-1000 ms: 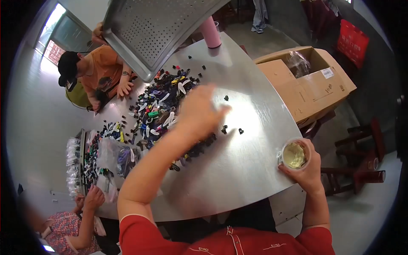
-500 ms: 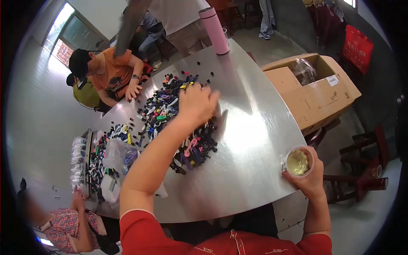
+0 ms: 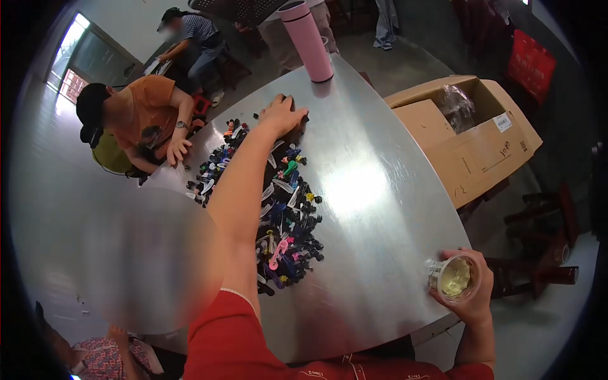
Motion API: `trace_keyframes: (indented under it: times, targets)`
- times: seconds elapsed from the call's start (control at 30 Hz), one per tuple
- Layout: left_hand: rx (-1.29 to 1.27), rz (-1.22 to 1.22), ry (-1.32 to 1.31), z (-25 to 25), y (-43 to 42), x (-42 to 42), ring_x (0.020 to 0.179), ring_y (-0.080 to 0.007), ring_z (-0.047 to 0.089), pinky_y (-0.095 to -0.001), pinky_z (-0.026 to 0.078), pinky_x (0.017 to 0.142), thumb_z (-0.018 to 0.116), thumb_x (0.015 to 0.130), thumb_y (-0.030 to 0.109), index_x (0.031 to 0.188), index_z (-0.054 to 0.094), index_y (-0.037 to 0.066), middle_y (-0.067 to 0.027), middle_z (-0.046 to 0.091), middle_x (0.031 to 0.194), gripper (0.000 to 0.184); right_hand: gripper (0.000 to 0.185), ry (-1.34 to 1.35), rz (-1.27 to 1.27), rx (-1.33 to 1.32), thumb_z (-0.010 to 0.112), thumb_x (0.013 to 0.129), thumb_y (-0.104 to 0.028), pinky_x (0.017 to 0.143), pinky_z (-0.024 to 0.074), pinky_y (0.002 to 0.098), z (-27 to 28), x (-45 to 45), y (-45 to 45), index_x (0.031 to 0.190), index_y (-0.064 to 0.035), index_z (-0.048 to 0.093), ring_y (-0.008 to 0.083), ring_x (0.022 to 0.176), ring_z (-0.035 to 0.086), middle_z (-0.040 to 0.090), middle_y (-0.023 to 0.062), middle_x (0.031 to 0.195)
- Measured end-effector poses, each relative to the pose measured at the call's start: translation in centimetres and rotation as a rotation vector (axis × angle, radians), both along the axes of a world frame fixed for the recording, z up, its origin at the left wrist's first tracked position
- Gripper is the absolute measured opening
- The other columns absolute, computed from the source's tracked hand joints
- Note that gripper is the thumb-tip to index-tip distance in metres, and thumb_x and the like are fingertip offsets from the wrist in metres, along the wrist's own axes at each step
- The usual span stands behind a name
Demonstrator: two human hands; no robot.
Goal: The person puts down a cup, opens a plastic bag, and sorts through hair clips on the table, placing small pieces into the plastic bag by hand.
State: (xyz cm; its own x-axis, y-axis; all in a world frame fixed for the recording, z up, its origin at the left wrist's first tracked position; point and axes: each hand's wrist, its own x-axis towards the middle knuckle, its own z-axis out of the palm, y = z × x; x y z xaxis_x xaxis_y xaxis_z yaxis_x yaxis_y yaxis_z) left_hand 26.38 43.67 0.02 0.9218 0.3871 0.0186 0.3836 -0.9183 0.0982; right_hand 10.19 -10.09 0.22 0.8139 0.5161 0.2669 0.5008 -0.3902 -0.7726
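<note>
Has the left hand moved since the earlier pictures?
Yes. The left hand has moved farther across the metal table, toward the pink bottle standing near its far corner.

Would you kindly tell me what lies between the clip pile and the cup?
Only bare tabletop lies between the clip pile and the cup, as the head view shows.

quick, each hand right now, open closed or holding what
Left hand: palm down at the far end of the clip pile; grip cannot be told.
Right hand: closed around a clear cup.

workshop: metal table, clip heap
</note>
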Motion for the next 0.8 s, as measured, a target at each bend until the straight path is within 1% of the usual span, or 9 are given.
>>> trace_keyframes:
  times: [0.13,0.23,0.4,0.5,0.6,0.63,0.67,0.77,0.8]
  targets:
    - [-0.069,-0.178,-0.085,-0.4,-1.1,-2.5,0.126,-0.0417,0.053,-0.0458,0.045,0.106,0.059,0.088,0.036,0.123,0.061,0.003,-0.0229,0.05,0.139,0.048,0.063,0.094,-0.074,0.146,0.093,0.058,-0.015,0.087,0.0533,0.0351,0.2,-0.4,0.6,0.114,-0.0075,0.063,0.0242,0.097,0.067,0.071,0.0075,0.105]
    - [-0.078,-0.321,-0.073,1.7,-4.6,-7.6,0.118,-0.0418,0.057,-0.046,0.048,0.103,0.06,0.087,0.03,0.116,0.062,0.002,-0.0235,0.054,0.127,0.041,0.063,0.107,-0.074,0.142,0.092,0.06,-0.013,0.088,0.0532,0.0336,0.3,-0.5,0.8,0.115,-0.0068,0.063,0.0226,0.097,0.067,0.07,0.0081,0.107]
    - [0.003,-0.323,0.091,4.5,-8.9,-15.0,0.116,-0.0393,0.058,-0.0471,0.05,0.097,0.06,0.089,0.026,0.126,0.061,0.007,-0.0211,0.059,0.121,0.042,0.062,0.151,-0.063,0.149,0.091,0.061,-0.011,0.09,0.053,0.0327,0.7,-0.5,0.8,0.115,-0.0056,0.061,0.0197,0.098,0.067,0.068,0.0092,0.107]
    - [-0.07,-0.419,-0.106,5.6,-9.6,-18.2,0.116,-0.0378,0.058,-0.0477,0.047,0.099,0.064,0.089,0.029,0.134,0.058,0.008,-0.0203,0.06,0.119,0.05,0.06,0.165,-0.046,0.175,0.09,0.063,-0.013,0.09,0.052,0.0311,0.7,-0.4,0.9,0.114,-0.0044,0.06,0.0159,0.097,0.065,0.066,0.0074,0.103]
    - [0.007,-0.321,-0.239,6.7,-11.1,-21.5,0.118,-0.0401,0.056,-0.0479,0.044,0.101,0.067,0.089,0.034,0.138,0.054,0.004,-0.0233,0.058,0.124,0.059,0.065,0.197,-0.006,0.156,0.093,0.062,-0.016,0.093,0.0512,0.0311,0.6,0.1,0.3,0.116,-0.0036,0.06,0.0148,0.1,0.065,0.068,0.0067,0.105]
    - [0.019,-0.24,-0.214,6.8,-11.7,-23.0,0.125,-0.0423,0.053,-0.0459,0.043,0.106,0.069,0.09,0.034,0.14,0.052,0.0,-0.0279,0.054,0.134,0.064,0.066,0.222,-0.009,0.197,0.093,0.061,-0.016,0.093,0.051,0.0309,0.6,0.1,0.4,0.117,-0.0034,0.06,0.0146,0.102,0.065,0.068,0.0069,0.107]
    - [0.034,-0.139,-0.196,6.6,-12.9,-24.7,0.129,-0.0443,0.047,-0.0549,0.039,0.106,0.065,0.091,0.045,0.145,0.048,0.005,-0.027,0.049,0.137,0.07,0.068,0.248,-0.018,0.239,0.094,0.06,-0.017,0.094,0.0507,0.0307,0.7,0.1,0.5,0.117,-0.0033,0.06,0.0144,0.103,0.065,0.068,0.0072,0.108]
    - [0.084,-0.043,-0.019,5.4,-15.6,-28.2,0.135,-0.0522,0.039,-0.0627,0.032,0.111,0.062,0.091,0.057,0.152,0.042,0.01,-0.0306,0.036,0.151,0.079,0.07,-0.007,-0.021,0.057,0.093,0.062,-0.026,0.094,0.0514,0.0341,0.8,0.5,-0.2,0.119,-0.0033,0.059,0.0211,0.103,0.065,0.066,0.0103,0.11]
    - [0.107,-0.048,0.039,4.7,-16.1,-28.6,0.137,-0.0544,0.036,-0.0648,0.03,0.112,0.062,0.091,0.06,0.154,0.04,0.012,-0.0314,0.032,0.155,0.082,0.07,0.096,-0.042,0.099,0.092,0.06,-0.025,0.098,0.0484,0.0333,2.2,-0.2,0.0,0.117,-0.0006,0.061,0.02,0.108,0.061,0.063,0.0083,0.114]
